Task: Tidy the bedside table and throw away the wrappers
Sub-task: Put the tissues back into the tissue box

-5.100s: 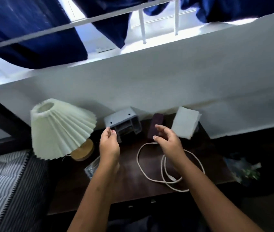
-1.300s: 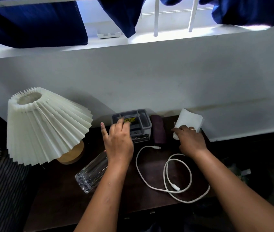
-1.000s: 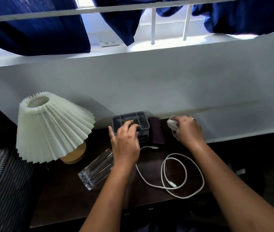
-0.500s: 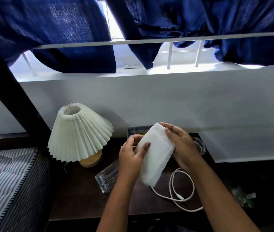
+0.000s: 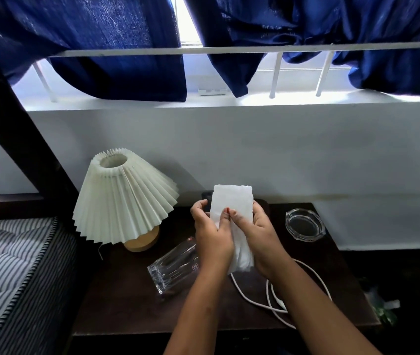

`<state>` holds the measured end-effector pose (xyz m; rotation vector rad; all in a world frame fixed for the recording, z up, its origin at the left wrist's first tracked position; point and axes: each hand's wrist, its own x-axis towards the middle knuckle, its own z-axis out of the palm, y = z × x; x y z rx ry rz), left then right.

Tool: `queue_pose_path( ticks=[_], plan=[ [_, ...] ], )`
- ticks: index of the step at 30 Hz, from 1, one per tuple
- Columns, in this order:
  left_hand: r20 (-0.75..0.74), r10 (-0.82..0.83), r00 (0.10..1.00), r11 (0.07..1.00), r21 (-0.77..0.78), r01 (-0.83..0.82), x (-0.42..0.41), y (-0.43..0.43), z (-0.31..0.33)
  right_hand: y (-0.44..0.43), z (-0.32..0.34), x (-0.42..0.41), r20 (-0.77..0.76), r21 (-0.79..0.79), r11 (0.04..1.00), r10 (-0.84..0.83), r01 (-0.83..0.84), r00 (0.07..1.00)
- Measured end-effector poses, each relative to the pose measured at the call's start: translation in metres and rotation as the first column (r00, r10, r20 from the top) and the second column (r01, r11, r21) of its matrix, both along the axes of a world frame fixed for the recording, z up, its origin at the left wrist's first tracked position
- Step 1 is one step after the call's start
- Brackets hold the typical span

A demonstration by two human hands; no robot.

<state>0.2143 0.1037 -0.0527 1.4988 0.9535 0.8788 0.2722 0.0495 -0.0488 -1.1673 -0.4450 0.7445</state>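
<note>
A white stack of tissues (image 5: pixel 232 206) stands upright above the dark bedside table (image 5: pixel 126 308), held from both sides. My left hand (image 5: pixel 211 239) grips its left edge and my right hand (image 5: pixel 260 237) grips its right edge, thumbs pressed on the front. Behind the tissues, a dark organiser box (image 5: pixel 206 198) is mostly hidden. A white charging cable (image 5: pixel 270 301) lies coiled on the table under my right forearm. A clear glass (image 5: pixel 173 267) lies on its side left of my left wrist.
A pleated cream lamp (image 5: pixel 124 201) stands at the table's back left. A glass ashtray (image 5: pixel 303 225) sits at the back right. A striped mattress (image 5: pixel 11 272) borders the left. A bin with wrappers (image 5: pixel 383 308) is on the floor at right.
My right hand picked the tissues up off the back of the table, uncovering the ashtray. Both hands now hold the stack upright between them. The view has tilted upward.
</note>
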Motion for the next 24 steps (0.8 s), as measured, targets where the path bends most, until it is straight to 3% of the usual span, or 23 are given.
queue_pose_path(
  ticks=[4, 8, 13, 18, 21, 24],
  plan=[
    [-0.025, -0.013, 1.000, 0.998, 0.054, 0.014, 0.000, -0.002, 0.001, 0.000, -0.003, 0.003, -0.035, -0.038, 0.994, -0.100, 0.098, 0.994],
    [-0.118, -0.154, 0.981, 0.977, 0.128, 0.169, -0.001, 0.003, -0.003, -0.004, -0.006, 0.015, -0.139, -0.071, 0.970, -0.239, 0.232, 0.961],
    [-0.044, -0.319, 0.947, 0.947, -0.044, 0.317, 0.001, -0.001, -0.004, -0.004, -0.008, 0.022, -0.229, -0.063, 0.954, -0.298, 0.292, 0.927],
    [-0.145, -0.313, 0.939, 0.946, -0.130, 0.295, 0.011, -0.005, -0.007, 0.002, -0.015, 0.007, -0.108, -0.073, 0.982, -0.181, 0.174, 0.978],
    [0.043, -0.285, 0.958, 0.885, -0.372, 0.280, 0.014, -0.008, 0.001, 0.003, -0.021, 0.000, -0.021, -0.125, 0.989, -0.079, 0.076, 0.997],
    [0.180, -0.210, 0.961, 0.832, -0.483, 0.272, 0.014, -0.013, 0.006, 0.003, -0.025, -0.004, 0.016, -0.175, 0.985, 0.015, -0.012, 1.000]
  ],
)
